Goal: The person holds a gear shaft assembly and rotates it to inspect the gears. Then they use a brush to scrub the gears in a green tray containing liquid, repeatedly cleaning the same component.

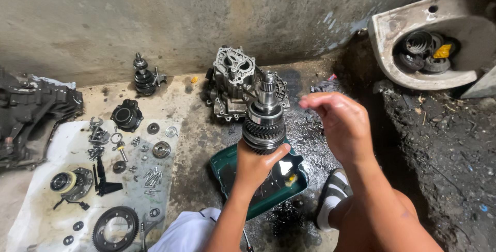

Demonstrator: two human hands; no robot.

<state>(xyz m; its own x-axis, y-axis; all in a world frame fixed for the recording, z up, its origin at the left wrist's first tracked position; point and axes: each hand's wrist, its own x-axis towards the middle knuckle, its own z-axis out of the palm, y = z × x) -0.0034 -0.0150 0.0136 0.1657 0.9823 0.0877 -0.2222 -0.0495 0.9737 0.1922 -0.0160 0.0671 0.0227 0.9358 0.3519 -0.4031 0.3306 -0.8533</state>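
Note:
My left hand (256, 164) grips a steel gear shaft (264, 117) from below and holds it upright, splined end up, over a green tray (222, 167) of dark oil. Toothed gears ring the shaft's lower part just above my fingers. My right hand (338, 120) hovers to the right of the shaft with its fingers curled loosely. It touches nothing that I can see. Behind the shaft an aluminium gearbox housing (232, 76) rests on the oily floor by the wall.
A white sheet (36, 200) at left carries bolts, washers, bearings, a large ring gear (114, 227) and a black cap (126, 115). A second gear shaft (144, 76) stands by the wall. A dark casing (31, 112) lies far left. A broken basin (408, 30) holds bearings.

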